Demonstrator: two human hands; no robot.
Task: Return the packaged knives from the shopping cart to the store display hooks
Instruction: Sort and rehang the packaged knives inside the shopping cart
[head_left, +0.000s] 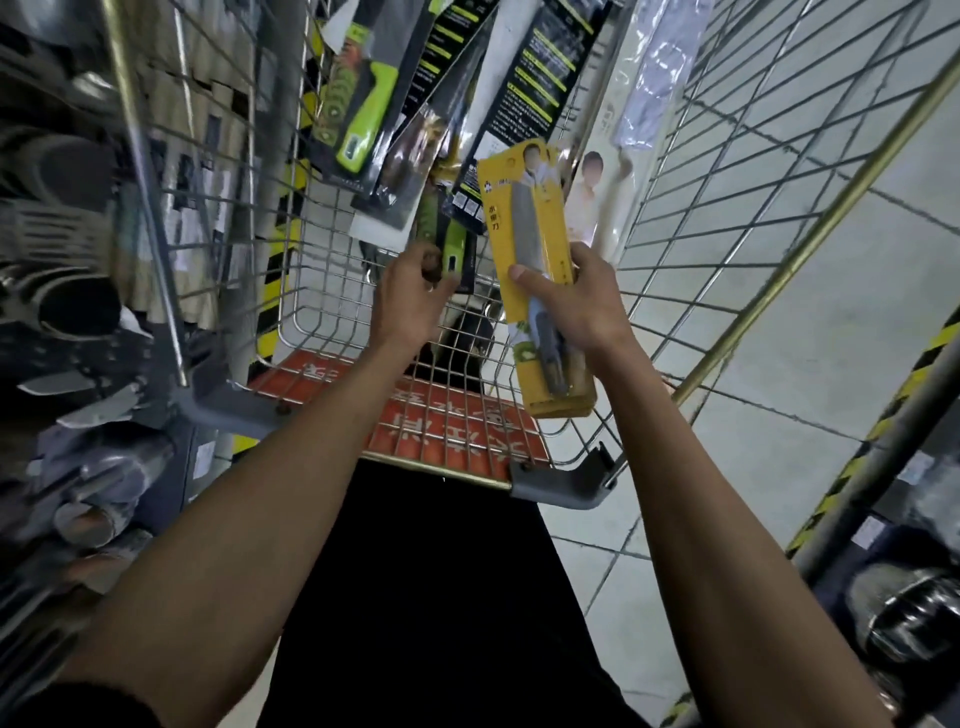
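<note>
- Our right hand (576, 306) grips a yellow knife pack (537, 234) round its middle, with the thumb laid across the front. The pack stands nearly upright over the near end of the shopping cart (727, 182).
- Just left of it, our left hand (410, 296) curls its fingers on the lower end of a green-handled knife pack (453, 254) inside the basket.
- We see only a narrow gap between the two hands. The basket is open at the top, and its wire walls rise on both outer sides of the hands.
- Beyond the hands more packs lean together in the cart: a lime-handled pack (358, 114), black knife packs (540, 78), and beyond the right hand a white pack (597, 192) with a printed figure.
- Below our wrists lies the cart's red seat panel (441, 415).
- Right of the right hand we see pale floor tiles (805, 338). Left of the left hand stand shelves of metal ware (62, 260) and a hazard-striped post (280, 249).
</note>
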